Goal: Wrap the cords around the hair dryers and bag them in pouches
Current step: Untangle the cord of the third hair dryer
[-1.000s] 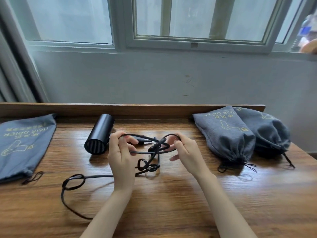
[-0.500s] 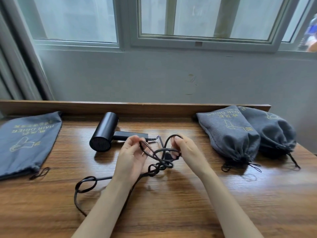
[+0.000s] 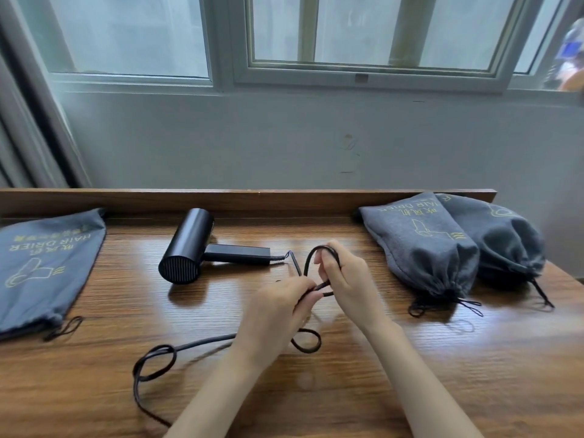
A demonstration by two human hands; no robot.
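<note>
A black hair dryer [image 3: 189, 248] lies on its side on the wooden table [image 3: 410, 374], handle pointing right. Its black cord [image 3: 177, 347] runs from the handle end to my hands, then loops across the table to the lower left. My left hand [image 3: 275, 311] pinches the cord in front of the dryer. My right hand [image 3: 347, 282] grips a loop of the same cord just to the right. A flat empty grey pouch [image 3: 44, 267] lies at the far left. Two filled grey pouches [image 3: 426, 248] [image 3: 508, 245], drawstrings pulled tight, sit at the right.
A raised wooden ledge [image 3: 252, 200] runs along the back of the table under the wall and window. The table's right edge falls away behind the right pouch. Loose pouch drawstrings [image 3: 442, 306] trail onto the table.
The tangle of cord between my hands has come apart into fewer loops. Both hands have drawn closer together, and the cord's slack now lies lower on the table.
</note>
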